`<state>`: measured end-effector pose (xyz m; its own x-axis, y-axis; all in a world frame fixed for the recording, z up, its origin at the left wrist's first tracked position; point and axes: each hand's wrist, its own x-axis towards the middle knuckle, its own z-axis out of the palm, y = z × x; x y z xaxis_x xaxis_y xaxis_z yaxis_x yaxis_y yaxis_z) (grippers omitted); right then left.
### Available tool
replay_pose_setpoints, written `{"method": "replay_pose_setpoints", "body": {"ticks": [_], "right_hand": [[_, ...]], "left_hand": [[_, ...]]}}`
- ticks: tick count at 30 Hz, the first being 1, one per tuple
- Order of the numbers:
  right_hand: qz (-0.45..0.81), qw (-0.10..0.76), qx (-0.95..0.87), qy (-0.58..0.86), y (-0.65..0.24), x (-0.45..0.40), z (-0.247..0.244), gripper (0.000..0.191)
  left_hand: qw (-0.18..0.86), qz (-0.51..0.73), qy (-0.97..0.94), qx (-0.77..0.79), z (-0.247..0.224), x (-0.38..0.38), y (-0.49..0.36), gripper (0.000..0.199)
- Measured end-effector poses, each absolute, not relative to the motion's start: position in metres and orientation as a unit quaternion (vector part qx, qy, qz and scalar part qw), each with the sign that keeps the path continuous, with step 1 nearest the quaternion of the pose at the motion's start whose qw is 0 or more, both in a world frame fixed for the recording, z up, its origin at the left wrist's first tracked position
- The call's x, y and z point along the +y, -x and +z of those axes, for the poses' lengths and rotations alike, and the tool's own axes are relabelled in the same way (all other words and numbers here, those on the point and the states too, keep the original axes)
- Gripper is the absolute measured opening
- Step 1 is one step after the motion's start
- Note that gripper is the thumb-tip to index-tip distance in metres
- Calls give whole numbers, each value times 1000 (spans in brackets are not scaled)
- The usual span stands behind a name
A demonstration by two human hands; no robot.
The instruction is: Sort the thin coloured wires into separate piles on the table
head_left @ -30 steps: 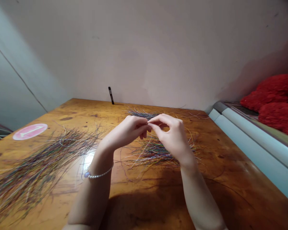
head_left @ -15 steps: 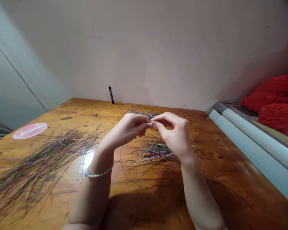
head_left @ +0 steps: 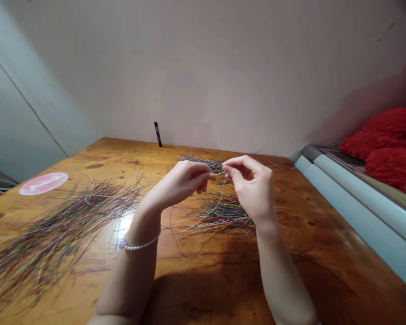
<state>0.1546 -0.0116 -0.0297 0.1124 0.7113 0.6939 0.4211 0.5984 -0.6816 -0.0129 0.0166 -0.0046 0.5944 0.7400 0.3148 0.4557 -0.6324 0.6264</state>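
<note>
Both hands are raised over the wooden table [head_left: 189, 275], a small gap between their fingertips. My right hand [head_left: 252, 183] pinches a thin pale wire [head_left: 222, 195] between thumb and forefinger. One length of it curves down over the middle bundle of multicoloured wires [head_left: 219, 214]. My left hand [head_left: 187, 180] is closed in a pinch, its other fingers curled under; a pale strand seems to run from it toward the right fingertips. Behind the hands lies another bundle of dark and pale wires [head_left: 203, 159], partly covered by them.
A large bundle of long multicoloured wires [head_left: 61, 230] spreads over the table's left side. A pink oval sticker [head_left: 43, 183] lies beyond it. A black marker [head_left: 158, 134] stands near the wall. On the right are a pale ledge [head_left: 355, 203] and red fluffy material [head_left: 385, 140].
My right hand has moved a little to the right, so the fingertips, earlier touching, are now apart. The pale wire shows below the right fingers. My left hand has hardly moved.
</note>
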Motion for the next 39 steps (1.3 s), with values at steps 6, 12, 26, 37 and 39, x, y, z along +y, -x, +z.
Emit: {"method": "replay_pose_setpoints", "body": {"ticks": [6, 12, 26, 37, 39], "right_hand": [[112, 588, -674, 433, -155, -12, -27, 9], [112, 573, -688, 430, -155, -12, -27, 12], [117, 648, -644, 390, -150, -20, -26, 10], [111, 713, -593, 357, -150, -19, -25, 8], [111, 726, -584, 345, -150, -18, -25, 7]], "left_hand": [[259, 287, -850, 357, -4, 16, 12, 29], [265, 291, -852, 346, -6, 16, 13, 30], [614, 261, -691, 277, -4, 15, 11, 26], [657, 357, -623, 229, -6, 15, 8, 39], [656, 373, -622, 210, -8, 16, 8, 33]]}}
